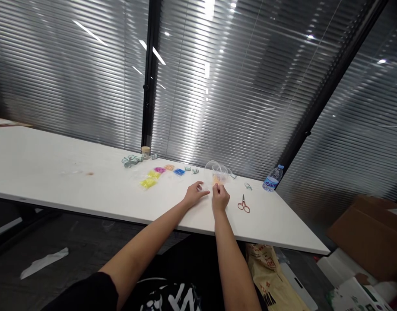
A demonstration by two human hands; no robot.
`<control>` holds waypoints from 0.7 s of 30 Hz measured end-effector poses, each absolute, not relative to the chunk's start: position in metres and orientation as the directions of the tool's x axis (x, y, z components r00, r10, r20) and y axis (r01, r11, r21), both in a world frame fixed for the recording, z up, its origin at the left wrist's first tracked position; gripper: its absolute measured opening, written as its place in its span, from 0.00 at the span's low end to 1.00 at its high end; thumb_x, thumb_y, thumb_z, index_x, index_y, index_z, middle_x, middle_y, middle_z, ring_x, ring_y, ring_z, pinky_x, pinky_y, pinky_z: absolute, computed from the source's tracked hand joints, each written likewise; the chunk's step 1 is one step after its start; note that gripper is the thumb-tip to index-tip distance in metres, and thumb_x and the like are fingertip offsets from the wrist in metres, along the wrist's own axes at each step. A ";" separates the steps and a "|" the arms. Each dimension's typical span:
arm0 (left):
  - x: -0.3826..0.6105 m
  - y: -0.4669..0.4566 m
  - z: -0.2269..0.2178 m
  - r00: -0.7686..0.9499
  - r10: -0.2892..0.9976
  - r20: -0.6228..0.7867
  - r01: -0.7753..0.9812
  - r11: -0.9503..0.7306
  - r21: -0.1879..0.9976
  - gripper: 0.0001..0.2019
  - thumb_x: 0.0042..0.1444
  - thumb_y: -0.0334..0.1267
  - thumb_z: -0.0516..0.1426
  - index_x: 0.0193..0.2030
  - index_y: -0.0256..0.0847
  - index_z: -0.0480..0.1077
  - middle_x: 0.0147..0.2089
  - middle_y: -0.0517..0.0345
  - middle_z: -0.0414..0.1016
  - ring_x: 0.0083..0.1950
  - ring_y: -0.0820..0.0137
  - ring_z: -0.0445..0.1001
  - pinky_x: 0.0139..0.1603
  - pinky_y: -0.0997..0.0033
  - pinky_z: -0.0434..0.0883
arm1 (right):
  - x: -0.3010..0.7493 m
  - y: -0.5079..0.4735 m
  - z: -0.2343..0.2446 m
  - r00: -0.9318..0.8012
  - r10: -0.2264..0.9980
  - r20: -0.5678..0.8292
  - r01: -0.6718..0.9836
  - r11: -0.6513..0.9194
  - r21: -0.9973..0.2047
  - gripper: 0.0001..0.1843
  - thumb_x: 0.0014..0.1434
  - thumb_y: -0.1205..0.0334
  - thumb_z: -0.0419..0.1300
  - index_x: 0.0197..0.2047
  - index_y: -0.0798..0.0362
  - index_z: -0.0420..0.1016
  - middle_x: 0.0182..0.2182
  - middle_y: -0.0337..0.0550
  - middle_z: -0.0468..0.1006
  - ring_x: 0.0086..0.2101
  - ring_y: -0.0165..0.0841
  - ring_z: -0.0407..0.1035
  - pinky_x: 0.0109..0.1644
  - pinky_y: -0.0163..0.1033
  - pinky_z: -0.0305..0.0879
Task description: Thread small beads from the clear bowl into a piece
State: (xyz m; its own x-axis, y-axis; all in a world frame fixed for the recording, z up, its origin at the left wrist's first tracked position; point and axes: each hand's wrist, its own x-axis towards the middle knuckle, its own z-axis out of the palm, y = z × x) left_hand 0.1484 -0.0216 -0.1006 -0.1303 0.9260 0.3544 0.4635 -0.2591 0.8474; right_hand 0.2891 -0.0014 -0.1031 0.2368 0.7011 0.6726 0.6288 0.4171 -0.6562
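Note:
My right hand [220,198] is closed in a pinch on a small clear bag with orange contents [215,178], just in front of clear plastic cups [222,172]. Left of it, my left hand [194,193] is curved with thumb and fingers apart, beside clear plastic that is hard to make out. Yellow packets [148,183], a magenta packet [160,169], an orange packet [169,167] and a blue packet [179,172] lie farther left on the white table [104,185]. Scissors with pinkish handles [243,205] rest right of my right hand.
A water bottle [273,178] stands at the table's right end. Several small pale green-and-white rolls [132,160] lie near a jar with a wooden-coloured lid [145,152]. Blinds [217,86] rise behind the table. Cardboard boxes [370,233] and a paper bag [269,276] stand below right.

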 end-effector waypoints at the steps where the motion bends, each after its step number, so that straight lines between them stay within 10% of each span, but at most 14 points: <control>1: 0.149 -0.022 -0.100 -0.130 0.927 0.352 0.466 -0.256 0.847 0.18 0.63 0.45 0.57 0.54 0.36 0.68 0.48 0.52 0.73 0.46 0.67 0.75 0.48 0.58 0.75 | 0.289 -0.001 -0.103 0.237 0.703 0.670 0.630 0.414 -0.657 0.13 0.66 0.54 0.57 0.44 0.56 0.73 0.37 0.42 0.76 0.33 0.29 0.71 0.38 0.39 0.72; 21: 0.149 -0.025 -0.097 -0.137 0.927 0.350 0.490 -0.244 0.837 0.17 0.63 0.45 0.57 0.54 0.37 0.68 0.48 0.52 0.74 0.46 0.67 0.75 0.49 0.58 0.75 | 0.290 0.005 -0.106 0.235 0.711 0.662 0.636 0.403 -0.658 0.13 0.66 0.55 0.57 0.45 0.56 0.73 0.38 0.42 0.76 0.34 0.29 0.72 0.39 0.40 0.73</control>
